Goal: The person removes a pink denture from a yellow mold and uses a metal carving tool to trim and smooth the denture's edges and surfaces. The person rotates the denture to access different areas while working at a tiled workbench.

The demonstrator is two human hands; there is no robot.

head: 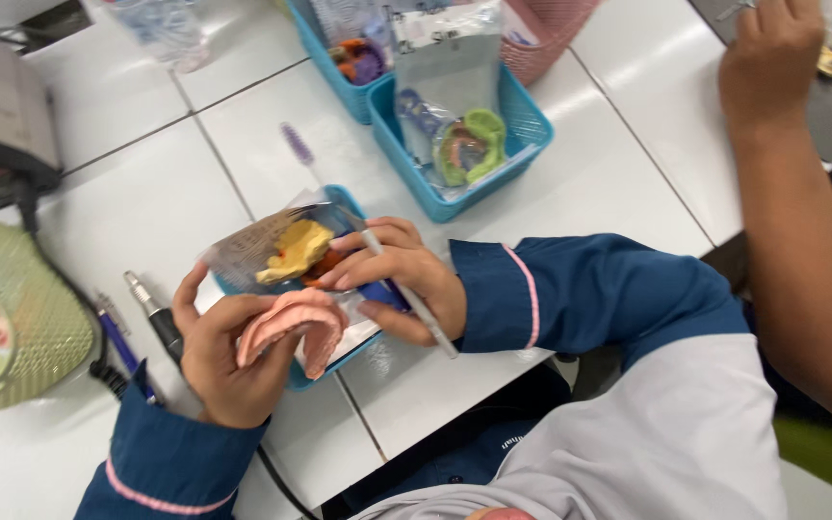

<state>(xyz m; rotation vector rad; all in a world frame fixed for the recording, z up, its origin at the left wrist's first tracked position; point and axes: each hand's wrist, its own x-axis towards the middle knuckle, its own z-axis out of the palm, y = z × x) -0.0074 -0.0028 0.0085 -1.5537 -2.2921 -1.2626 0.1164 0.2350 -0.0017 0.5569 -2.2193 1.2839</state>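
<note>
- Sleeves in dark blue with pink trim are filling the near edge, over a grey-white apron.
- Left hand [228, 361] is clasping a pink arch-shaped dental plate [293, 325], fingers wrapped under it, thumb up beside it.
- Plate is sitting in the left palm, over the near corner of a small blue tray [344, 197] on the white table [146, 212].
- Plate's long axis is running roughly left to right; the open ends of the arch are pointing down toward the wearer, the right leg hanging lowest.
- Right hand [402, 279] is gripping a thin grey-handled brush [406, 294], handle crossing the fingers diagonally, purple bristle end [298, 144] pointing up-left.
- Same fingers are pressing on a clear bag [252, 248] holding a yellow cast [296, 250].
- Risk, as a judgement: plate is being held by one hand only, partly past the tray edge; a loosened grip could be dropping it on the table and cracking it.
- Risk: brush is being held loosely while the fingers are busy with the bag, so it could be slipping out.
- Second blue basket [522, 120] with a green tray piece [479, 144] is sitting further back.
- Black handpiece [151, 313] and blue pen [122, 347] are lying left of the hands.
- Another person's arm [792, 193] is reaching in at the right.
</note>
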